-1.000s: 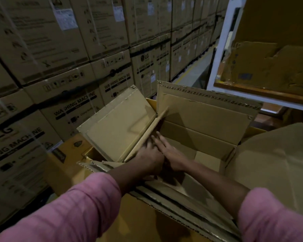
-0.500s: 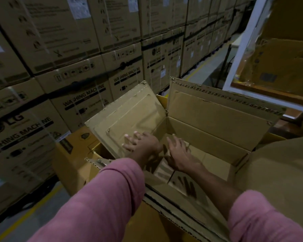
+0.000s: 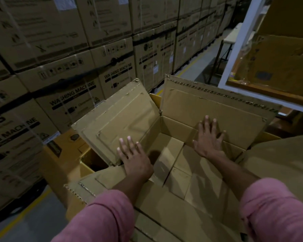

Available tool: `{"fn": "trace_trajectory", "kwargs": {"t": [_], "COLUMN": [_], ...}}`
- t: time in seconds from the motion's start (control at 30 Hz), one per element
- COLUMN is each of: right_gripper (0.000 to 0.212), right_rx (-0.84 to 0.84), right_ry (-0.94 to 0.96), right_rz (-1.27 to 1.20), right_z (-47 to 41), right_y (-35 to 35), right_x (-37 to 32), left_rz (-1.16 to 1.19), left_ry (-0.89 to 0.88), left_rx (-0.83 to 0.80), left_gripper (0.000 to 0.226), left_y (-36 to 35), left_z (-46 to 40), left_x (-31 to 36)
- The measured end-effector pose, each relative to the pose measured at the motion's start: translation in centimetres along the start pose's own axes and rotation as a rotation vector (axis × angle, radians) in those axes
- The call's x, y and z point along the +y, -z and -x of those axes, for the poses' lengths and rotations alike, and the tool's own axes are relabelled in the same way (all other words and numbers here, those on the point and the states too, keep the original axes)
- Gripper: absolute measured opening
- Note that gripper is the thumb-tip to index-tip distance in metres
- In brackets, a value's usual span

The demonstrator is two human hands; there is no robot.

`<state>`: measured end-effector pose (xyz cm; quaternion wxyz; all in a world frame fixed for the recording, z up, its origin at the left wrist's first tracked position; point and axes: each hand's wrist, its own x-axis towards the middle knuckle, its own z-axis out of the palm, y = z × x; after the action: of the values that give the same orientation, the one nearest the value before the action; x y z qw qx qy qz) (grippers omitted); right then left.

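Observation:
An open brown cardboard box [image 3: 175, 126] stands in front of me with its flaps spread outward and nothing visible inside it. My left hand [image 3: 133, 158] lies flat, fingers spread, against the left flap [image 3: 115, 119] near its hinge. My right hand [image 3: 208, 138] presses flat with spread fingers on the far inner wall of the box, just below the far flap [image 3: 217, 109]. Neither hand holds anything. Both arms wear pink sleeves.
A wall of stacked washing-machine cartons [image 3: 68, 95] fills the left and back. A yellow carton [image 3: 63, 154] sits under the box at left. A white shelf frame [image 3: 241, 49] with cardboard stands at right. Another cardboard sheet [image 3: 278, 163] lies at right. Floor aisle with yellow line [image 3: 21, 217] at lower left.
My hands were close together inside the box; they have moved apart, the left onto the left flap, the right onto the far wall. The left flap has swung open outward.

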<state>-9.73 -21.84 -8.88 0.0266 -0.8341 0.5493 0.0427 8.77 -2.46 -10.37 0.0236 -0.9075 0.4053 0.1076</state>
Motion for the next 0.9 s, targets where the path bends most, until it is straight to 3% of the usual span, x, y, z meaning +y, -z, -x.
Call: {"fn": "trace_trajectory", "kwargs": {"t": [0.4,0.9], "right_gripper": [0.091,0.081], "right_rx": [0.009,0.038], "right_ry": [0.019,0.158], "right_rz": [-0.076,-0.064], "right_z": [0.0,3.5], "right_y": [0.8,4.6], "right_x": [1.2,0.9], "left_rz": [-0.072,0.028], "left_ry": [-0.035,-0.149], "left_rx": [0.028,-0.129], "left_gripper": [0.087,0.092], "left_y": [-0.3,6.3], "left_z": [0.6,0.8], "left_x": [0.1,3.4]}}
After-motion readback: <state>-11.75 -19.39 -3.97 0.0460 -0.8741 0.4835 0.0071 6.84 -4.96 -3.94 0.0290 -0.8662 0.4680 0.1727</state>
